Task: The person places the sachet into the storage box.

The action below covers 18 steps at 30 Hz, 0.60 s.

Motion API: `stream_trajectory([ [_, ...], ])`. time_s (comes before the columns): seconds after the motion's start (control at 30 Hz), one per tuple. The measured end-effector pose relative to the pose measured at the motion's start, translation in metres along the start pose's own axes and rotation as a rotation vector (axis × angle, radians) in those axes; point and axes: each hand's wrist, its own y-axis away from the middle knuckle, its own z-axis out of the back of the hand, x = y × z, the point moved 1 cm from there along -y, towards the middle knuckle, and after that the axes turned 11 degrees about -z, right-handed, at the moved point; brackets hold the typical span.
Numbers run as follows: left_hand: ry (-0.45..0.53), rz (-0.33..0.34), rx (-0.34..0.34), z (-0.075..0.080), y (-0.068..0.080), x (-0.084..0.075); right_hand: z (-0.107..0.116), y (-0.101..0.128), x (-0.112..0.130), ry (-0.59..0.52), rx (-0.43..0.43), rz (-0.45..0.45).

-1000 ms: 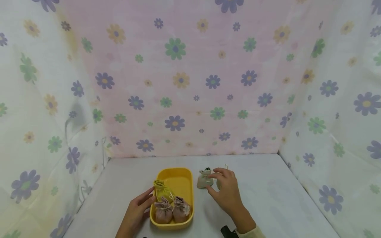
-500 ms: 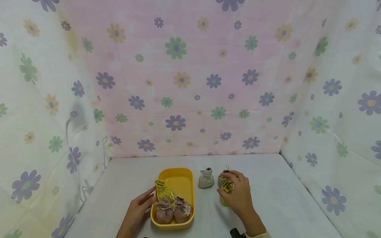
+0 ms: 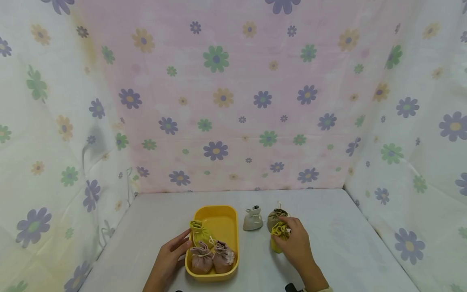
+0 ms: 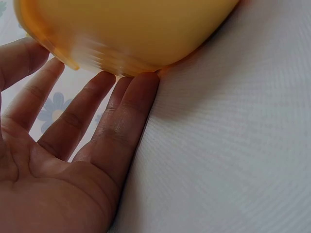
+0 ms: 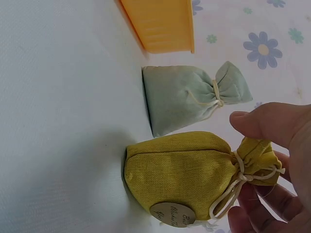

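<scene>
My right grip (image 3: pixel 295 241) pinches the mustard-yellow linen drawstring pouch (image 5: pixel 189 174) by its gathered neck.
Left grip (image 3: pixel 169 255), fingers straight, rests against the yellow plastic tray (image 3: pixel 230 221).

Yellow pouch (image 5: pixel 180 172): you are pinching its gathered, cream-corded neck with your right hand (image 3: pixel 296 243); mustard linen, small round tag, standing upright on the tabletop (image 3: pixel 328 243), just right of the tray.
Yellow tray (image 3: pixel 233 227): your left hand (image 3: pixel 166 261) is resting straight fingers against its left wall.
</scene>
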Motion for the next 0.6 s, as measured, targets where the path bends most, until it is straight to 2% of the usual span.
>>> stream_trajectory([
  [0.37,0.009,0.005,-0.014,0.0005,0.0007,-0.001,-0.001,-0.0003,0.0003,-0.039,-0.093,0.016],
  [0.6,0.01,0.002,-0.012,-0.002,0.0,-0.0006,0.003,-0.0017,-0.0028,-0.046,-0.148,0.064],
])
